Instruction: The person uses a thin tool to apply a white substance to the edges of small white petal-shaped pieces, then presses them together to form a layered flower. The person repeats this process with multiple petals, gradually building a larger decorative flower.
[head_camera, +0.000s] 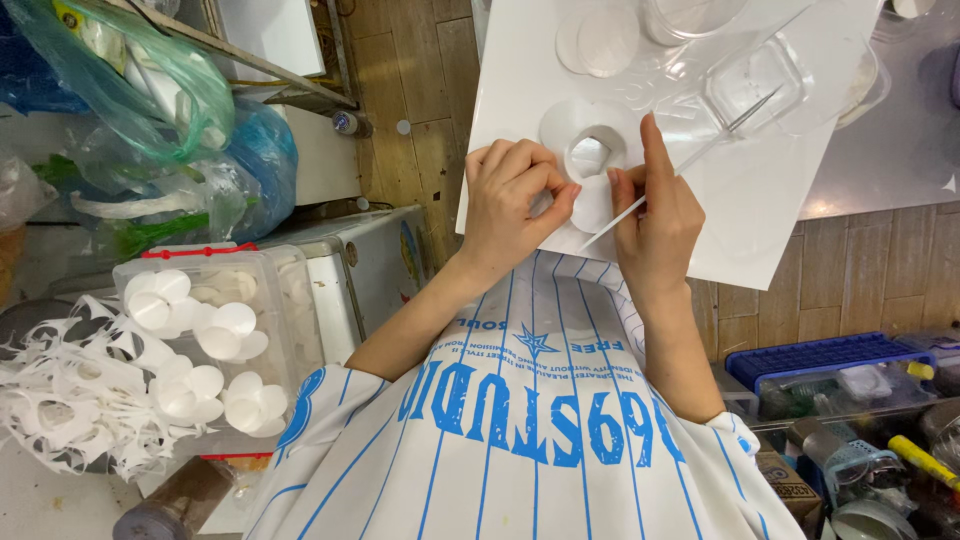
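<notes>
Shirt: white with blue stripes (520, 440), closest to the lens, filling the bottom of the head view; both forearms reach forward from it.
Left hand: left hand (512, 200) curled shut, thumb and forefinger pinching the edge of a thin white sheet piece (575, 135) with a round hole, apparently to keep it flat and steady.
Right hand: right hand (655, 215) closed around a slim white stick-like tool (640, 205), held like a pen, forefinger stretched along it; its tip points toward a white round disc (593, 205) just below the hole.
Board: white board (760, 200) lies under both hands as a work surface, resting toward the person's lap.
Clear tray: moulded clear tray (720, 70) sits on the far part of the board, within reach.
Box: clear plastic box (215, 340) at the left holds many white discs, gathered together.
Scraps: cut-out white offcuts (70, 400) heaped beside that box.
Bags: green and blue plastic bags (150, 100) piled farther left.
</notes>
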